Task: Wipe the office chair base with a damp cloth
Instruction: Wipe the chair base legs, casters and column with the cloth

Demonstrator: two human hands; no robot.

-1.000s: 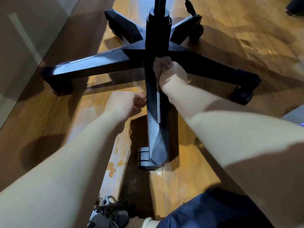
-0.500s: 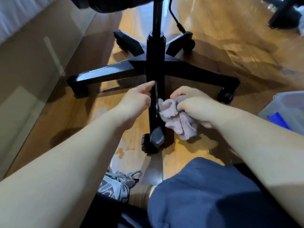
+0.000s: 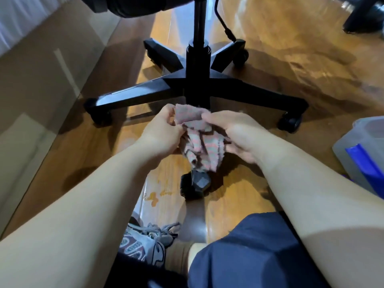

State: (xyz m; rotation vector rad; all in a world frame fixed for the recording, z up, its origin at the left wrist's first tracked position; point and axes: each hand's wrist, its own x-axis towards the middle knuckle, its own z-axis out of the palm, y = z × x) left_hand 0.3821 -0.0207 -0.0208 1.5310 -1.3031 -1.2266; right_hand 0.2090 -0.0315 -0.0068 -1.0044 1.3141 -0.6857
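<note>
The black five-legged chair base (image 3: 145,91) stands on the wooden floor, its centre column (image 3: 197,65) rising to the seat at the top edge. Both my hands hold a pink and grey striped cloth (image 3: 199,142) in the air above the near leg, clear of the base. My left hand (image 3: 164,129) pinches the cloth's upper left edge. My right hand (image 3: 232,132) grips its right side. The cloth hangs crumpled and hides most of the near leg; only that leg's tip and caster (image 3: 195,183) show.
A translucent plastic tub (image 3: 361,142) with a blue part stands at the right. A grey sneaker (image 3: 143,244) and my knee in dark blue shorts (image 3: 249,252) lie near the bottom. A low wall panel (image 3: 41,84) runs along the left. Another dark stand (image 3: 365,15) sits top right.
The right hand lifted the cloth off the near leg near the hub and drew it back. The left hand came over and took hold of the cloth. The view pulled back.
</note>
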